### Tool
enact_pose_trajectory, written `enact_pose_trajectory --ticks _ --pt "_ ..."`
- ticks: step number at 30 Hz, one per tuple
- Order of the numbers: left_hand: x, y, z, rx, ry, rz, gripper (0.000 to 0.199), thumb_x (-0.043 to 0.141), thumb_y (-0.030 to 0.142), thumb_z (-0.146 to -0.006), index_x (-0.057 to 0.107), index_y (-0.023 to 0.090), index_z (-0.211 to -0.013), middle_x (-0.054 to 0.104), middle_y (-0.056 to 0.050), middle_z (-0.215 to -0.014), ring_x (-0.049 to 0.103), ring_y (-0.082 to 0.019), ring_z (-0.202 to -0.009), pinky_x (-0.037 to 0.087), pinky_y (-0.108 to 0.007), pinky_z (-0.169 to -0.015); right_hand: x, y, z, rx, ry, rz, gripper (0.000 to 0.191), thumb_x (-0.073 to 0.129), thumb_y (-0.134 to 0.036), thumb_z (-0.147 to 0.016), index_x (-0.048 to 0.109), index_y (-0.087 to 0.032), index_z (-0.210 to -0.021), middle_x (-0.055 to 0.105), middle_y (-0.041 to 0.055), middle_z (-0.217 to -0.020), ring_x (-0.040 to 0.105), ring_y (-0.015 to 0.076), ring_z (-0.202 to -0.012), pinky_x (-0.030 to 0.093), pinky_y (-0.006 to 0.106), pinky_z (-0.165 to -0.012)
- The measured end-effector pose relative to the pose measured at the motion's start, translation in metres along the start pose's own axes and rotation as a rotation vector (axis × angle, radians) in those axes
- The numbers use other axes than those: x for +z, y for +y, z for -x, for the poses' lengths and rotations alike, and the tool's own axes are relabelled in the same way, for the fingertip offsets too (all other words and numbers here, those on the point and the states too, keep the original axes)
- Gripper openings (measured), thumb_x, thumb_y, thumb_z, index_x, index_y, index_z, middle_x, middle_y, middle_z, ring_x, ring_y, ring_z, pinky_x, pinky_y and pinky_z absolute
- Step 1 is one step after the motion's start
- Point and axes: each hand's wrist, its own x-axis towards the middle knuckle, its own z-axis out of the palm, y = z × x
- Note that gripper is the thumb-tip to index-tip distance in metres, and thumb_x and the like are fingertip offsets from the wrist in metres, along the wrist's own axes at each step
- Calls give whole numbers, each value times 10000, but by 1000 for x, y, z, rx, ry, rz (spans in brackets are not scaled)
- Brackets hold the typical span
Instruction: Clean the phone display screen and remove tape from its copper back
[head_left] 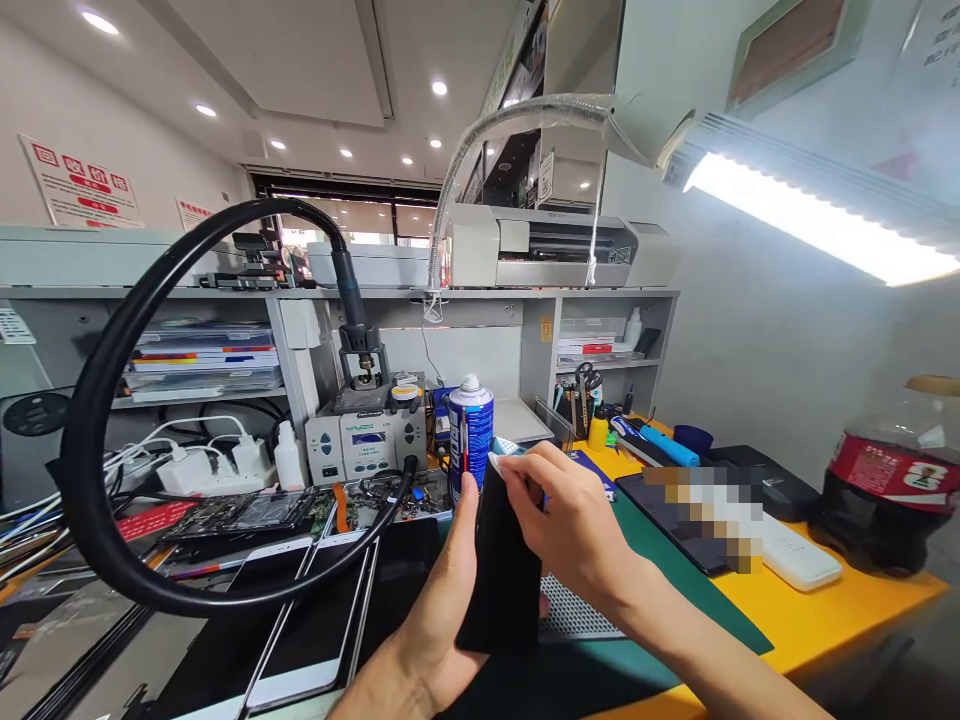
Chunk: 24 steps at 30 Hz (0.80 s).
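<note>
My left hand (439,600) is wrapped round a black phone (501,590), its thumb along the left edge and a fingertip showing at the right edge. The phone is tilted up, dark face toward me. My right hand (574,515) is closed in a pinch at the phone's top edge. A small white piece (494,460), wipe-like but too small to name surely, sticks out from its fingertips against the phone's top corner. Just behind stands a blue spray can (471,432). Under both hands lies a green mat (652,570), with a perforated grey plate (577,612) on it.
A thick black hose (67,420) loops from the hot-air station (367,440) across the left side. Several phones and screens (307,620) lie at left. On the right are a dark phone (660,515), a white power bank (799,555) and a cola bottle (885,490). A bright lamp (810,215) hangs above.
</note>
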Motion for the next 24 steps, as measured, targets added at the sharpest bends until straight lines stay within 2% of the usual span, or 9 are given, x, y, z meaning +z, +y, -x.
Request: enact_pose_trajectory --ticks 3,9,12,16,18,21,24 --pt "-2 -1 0 25 48 -53 659 513 735 -805 700 173 -1096 685 -59 -786 620 -185 -665 517 -312 -639 -4 6 -5 54 13 14 177 542 -186 -934 717 -170 -914 616 30 -739 549 144 -618 411 260 -588" --pt "-2 -1 -3 56 33 -59 751 493 754 -802 699 107 -1120 685 -112 -902 599 -182 -738 520 -304 -672 -17 21 2 202 5 -19 186 553 -243 -927 725 -175 -911 671 56 -805 587 174 -668 430 293 -634" --pt "0 1 -4 66 68 -51 769 504 751 -797 683 97 -1159 683 -136 -986 597 -201 -795 523 -313 -677 -24 29 8 317 -15 -73 199 571 -283 -917 741 -184 -884 695 63 -798 602 197 -695 436 308 -634" --pt "1 2 -3 52 25 -20 741 525 711 -817 665 86 -1190 672 -152 -1025 588 -214 -829 520 -332 -697 -36 36 10 494 -28 -197 244 616 -381 -897 757 -182 -912 734 86 -892 633 224 -778 470 314 -647" --pt "0 3 -3 37 9 -3 708 534 681 -833 665 83 -1189 670 -150 -1022 585 -210 -817 517 -336 -698 -40 39 7 574 -43 -287 308 624 -441 -887 756 -166 -930 724 83 -830 614 202 -695 464 302 -591" --pt "-1 3 -3 20 -10 20 674 533 649 -853 671 72 -1173 673 -147 -1009 586 -203 -794 516 -335 -695 -42 40 0 652 -97 -446 401 616 -514 -876 747 -146 -963 630 22 -636 485 129 -492 392 263 -458" --pt "-1 4 -3 11 -19 21 677 521 644 -861 673 62 -1172 678 -148 -995 593 -208 -792 514 -332 -685 -37 39 -5 665 -130 -558 399 642 -519 -859 743 -146 -954 559 -19 -583 419 95 -454 366 243 -437"
